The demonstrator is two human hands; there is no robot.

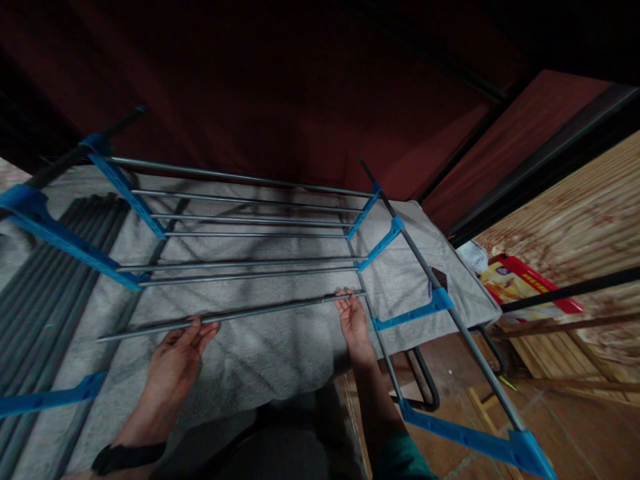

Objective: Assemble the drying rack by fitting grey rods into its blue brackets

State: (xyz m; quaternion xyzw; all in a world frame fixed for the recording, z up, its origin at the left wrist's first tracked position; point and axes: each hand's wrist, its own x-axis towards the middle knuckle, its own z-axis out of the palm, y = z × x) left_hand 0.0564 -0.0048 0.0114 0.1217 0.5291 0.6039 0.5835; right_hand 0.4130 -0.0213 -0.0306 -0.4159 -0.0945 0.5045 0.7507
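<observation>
A thin grey metal tube point(270, 309) lies across both my hands, a little above the grey cloth. My left hand point(181, 353) holds it left of its middle, fingers closed round it. Near its right end my right hand point(352, 316) pinches it. Beyond stands a partly assembled rack on its side, with blue plastic brackets point(127, 193) at the left and more blue brackets point(414, 310) at the right. Several grey crossbars point(260, 220) span between them. The held tube's right end is close to the right-hand frame pole point(369, 303); I cannot tell whether they touch.
A bundle of grey tubes point(55, 300) lies at the left on the grey cloth point(280, 360). A long upright pole point(430, 273) runs along the rack's right side. At the far right are a red and yellow box point(525, 283) and wooden slats point(550, 353). Dark red fabric hangs behind.
</observation>
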